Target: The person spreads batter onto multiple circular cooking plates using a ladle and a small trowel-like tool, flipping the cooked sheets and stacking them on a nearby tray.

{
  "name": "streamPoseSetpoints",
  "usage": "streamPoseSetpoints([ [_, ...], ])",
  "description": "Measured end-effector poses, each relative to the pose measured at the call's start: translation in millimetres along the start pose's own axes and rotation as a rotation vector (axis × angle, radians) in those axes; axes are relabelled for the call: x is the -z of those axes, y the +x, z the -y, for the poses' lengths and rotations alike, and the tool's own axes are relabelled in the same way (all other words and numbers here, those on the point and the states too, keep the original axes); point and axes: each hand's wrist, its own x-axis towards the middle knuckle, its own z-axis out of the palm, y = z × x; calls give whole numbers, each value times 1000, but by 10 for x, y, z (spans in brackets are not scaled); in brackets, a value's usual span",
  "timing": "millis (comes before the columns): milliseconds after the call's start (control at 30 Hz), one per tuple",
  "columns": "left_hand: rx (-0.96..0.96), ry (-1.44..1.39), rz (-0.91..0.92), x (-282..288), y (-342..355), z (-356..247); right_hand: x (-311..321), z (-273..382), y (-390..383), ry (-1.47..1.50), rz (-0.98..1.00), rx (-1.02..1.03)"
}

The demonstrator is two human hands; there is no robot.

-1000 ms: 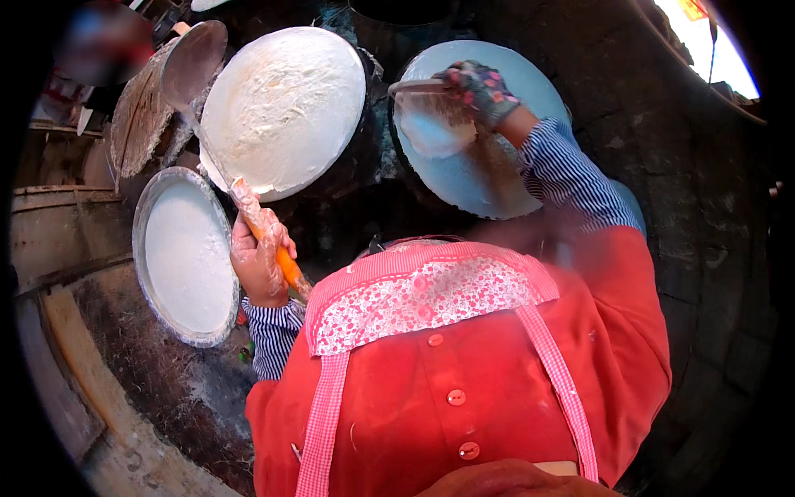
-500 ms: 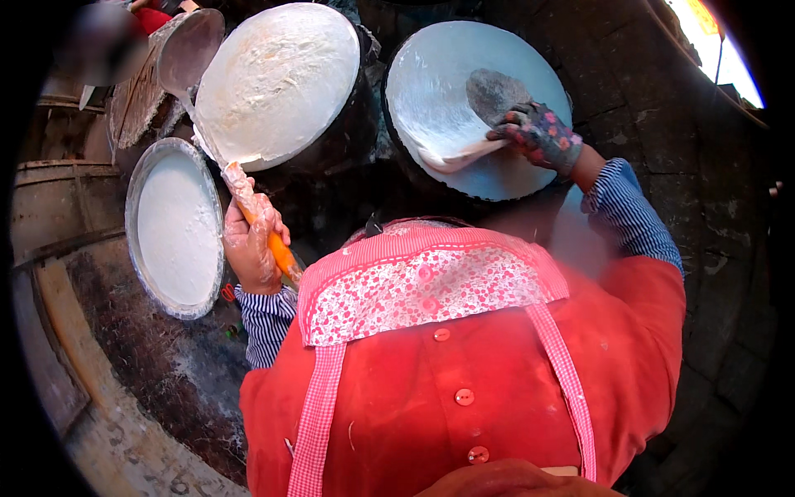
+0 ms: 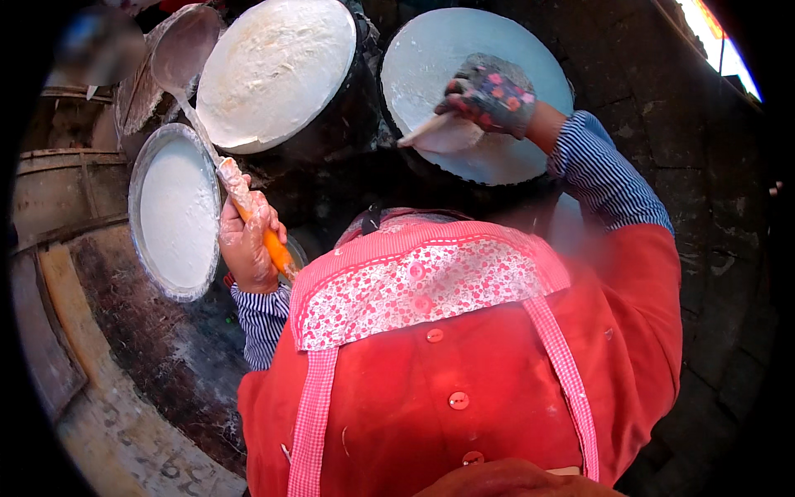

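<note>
My left hand (image 3: pixel 249 243), bare and dusted white, is closed round the orange handle of a ladle (image 3: pixel 187 48). Its large metal bowl hangs beyond a basin of white batter (image 3: pixel 176 217), with the shaft crossing the basin's right rim. In a flowered dark glove, my right hand (image 3: pixel 489 98) grips a pale flat scraper (image 3: pixel 451 134). The scraper lies low over the near left part of a round griddle (image 3: pixel 530 58), its tip at the rim. A thin white film coats the griddle, with a dark grey patch beside the glove. The fingertips are partly hidden.
To the left of the griddle stands another dark-sided round pan (image 3: pixel 277 74) with a thick, uneven white layer on top. Wooden boards (image 3: pixel 62 290) curve along the left side. Dark paving (image 3: pixel 704 182) lies to the right. My pink apron (image 3: pixel 431 277) fills the lower middle.
My right hand has swept left across the griddle with the scraper, whose tip now reaches the left rim. The left hand keeps its hold on the ladle. The view has shifted slightly.
</note>
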Motion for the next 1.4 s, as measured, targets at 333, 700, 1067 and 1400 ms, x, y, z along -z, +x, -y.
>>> streamPoseSetpoints([
  [333, 108, -97, 63, 60, -163, -600, 1186, 420, -1013, -111, 79, -112],
  [700, 214, -147, 264, 166, 398, -586, 585, 1468, -571, 256, -298, -1379],
  [1067, 366, -216, 371, 364, 572, -1103, 1498, 1471, -770, 37, -167, -1675],
  [1400, 378, -180, 286, 349, 497, -1192, 1426, 1356, -581, 49, -37, -1595],
])
